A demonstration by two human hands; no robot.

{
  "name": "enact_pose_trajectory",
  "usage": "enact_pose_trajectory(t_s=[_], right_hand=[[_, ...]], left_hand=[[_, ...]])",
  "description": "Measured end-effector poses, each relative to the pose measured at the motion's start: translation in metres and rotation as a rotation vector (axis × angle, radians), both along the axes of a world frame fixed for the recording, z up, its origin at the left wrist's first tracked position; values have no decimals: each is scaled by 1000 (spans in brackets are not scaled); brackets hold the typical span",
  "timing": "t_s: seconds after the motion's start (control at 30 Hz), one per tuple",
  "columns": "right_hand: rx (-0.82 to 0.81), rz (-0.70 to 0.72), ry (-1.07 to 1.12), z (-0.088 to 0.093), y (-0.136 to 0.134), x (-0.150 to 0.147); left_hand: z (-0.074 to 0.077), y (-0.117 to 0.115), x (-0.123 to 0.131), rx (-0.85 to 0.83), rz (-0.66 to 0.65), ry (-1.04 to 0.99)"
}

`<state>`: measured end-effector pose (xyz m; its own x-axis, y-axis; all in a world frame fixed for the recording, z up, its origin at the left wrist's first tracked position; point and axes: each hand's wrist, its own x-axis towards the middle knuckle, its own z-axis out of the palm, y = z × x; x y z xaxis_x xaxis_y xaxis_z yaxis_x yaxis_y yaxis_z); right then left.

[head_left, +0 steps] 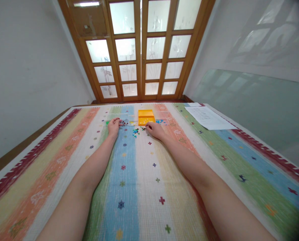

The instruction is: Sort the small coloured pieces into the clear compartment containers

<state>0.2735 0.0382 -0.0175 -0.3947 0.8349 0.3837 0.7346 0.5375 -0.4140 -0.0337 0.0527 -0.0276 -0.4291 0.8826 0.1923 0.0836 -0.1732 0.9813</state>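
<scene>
My left hand (113, 126) rests at the left part of a clear, shallow tray, its fingers bent together beside a group of small dark red pieces (124, 123). Whatever those fingers hold, if anything, is too small to make out. Just in front of an open yellow box (145, 113), my right hand (155, 130) is closed in a pinch; its fingertips hide what may be between them. Between the hands lies a loose pile of small blue, green and dark pieces (135, 133). Small blue pieces (160, 121) sit behind my right hand, and green ones (107, 123) left of my left hand.
A striped, patterned tablecloth (124, 194) covers the long table. Printed paper sheets (209, 117) lie at the far right. Beyond the table stand wooden doors with glass panes (142, 50). A glass sheet (254, 107) leans against the right wall.
</scene>
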Motion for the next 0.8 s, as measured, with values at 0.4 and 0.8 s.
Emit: enact_pose_trajectory(t_s=[0.4, 0.8], right_hand=[[-1, 16, 5, 2, -1, 0], [-13, -3, -8, 2, -1, -2]], left_hand=[[7, -20, 18, 118, -302, 725], [24, -41, 39, 310, -694, 1098]])
